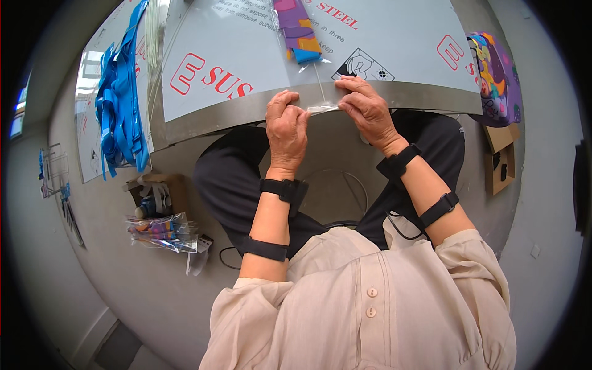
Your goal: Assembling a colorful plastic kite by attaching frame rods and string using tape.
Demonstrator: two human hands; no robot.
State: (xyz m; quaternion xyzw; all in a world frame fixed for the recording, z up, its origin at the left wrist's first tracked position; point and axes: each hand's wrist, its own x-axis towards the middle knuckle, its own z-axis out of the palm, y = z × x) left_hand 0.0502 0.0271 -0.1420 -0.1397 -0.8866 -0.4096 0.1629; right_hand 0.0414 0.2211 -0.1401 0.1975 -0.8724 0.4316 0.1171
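At the table's near edge, my left hand (287, 135) and my right hand (369, 112) are a short way apart. Their fingertips pinch the two sides of the open end of a clear plastic bag (322, 108). Farther up, the bag seems to hold a folded purple and orange printed item (298, 28) with a blue end. A thin pale stick (320, 80) runs from that blue end toward me, between my hands. How far the bag's film reaches under my fingers is hard to make out.
A film-covered steel table (240, 52) lies before me. Blue straps (121, 105) hang at its left, beside pale thin sticks (152, 31). A colourful printed pile (496, 80) is at the right edge. Cardboard boxes (503, 161) and bagged items (161, 232) are lower down.
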